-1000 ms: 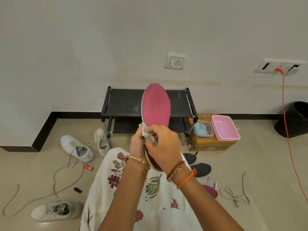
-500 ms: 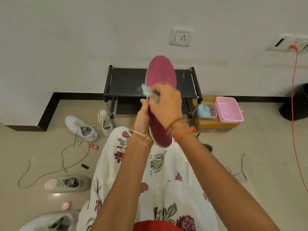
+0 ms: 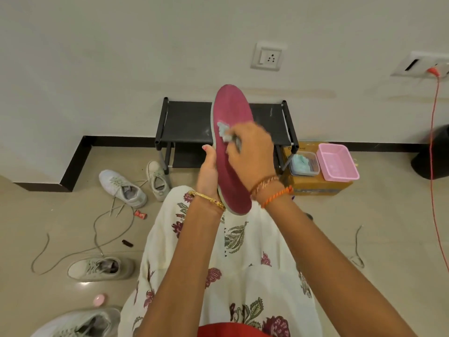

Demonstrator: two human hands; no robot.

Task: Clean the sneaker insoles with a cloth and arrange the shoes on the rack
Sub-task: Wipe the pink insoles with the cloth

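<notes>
insole wipe, mid-air

left hand (image 3: 209,171) grips the pink insole (image 3: 233,152) upright, 12 o'clock of the lap, in front of the black rack (image 3: 187,122). right hand (image 3: 252,154) pinches the cloth (image 3: 223,130) against it. sneakers (image 3: 124,184) on floor at 9 o'clock.

Bright even indoor light, soft shadows, floor glare, wide-angle edge bending, slight blur

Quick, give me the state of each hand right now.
Left hand: closed, gripping the pink insole from its left edge.
Right hand: closed, fingers pinching the light blue cloth against the insole.
</notes>
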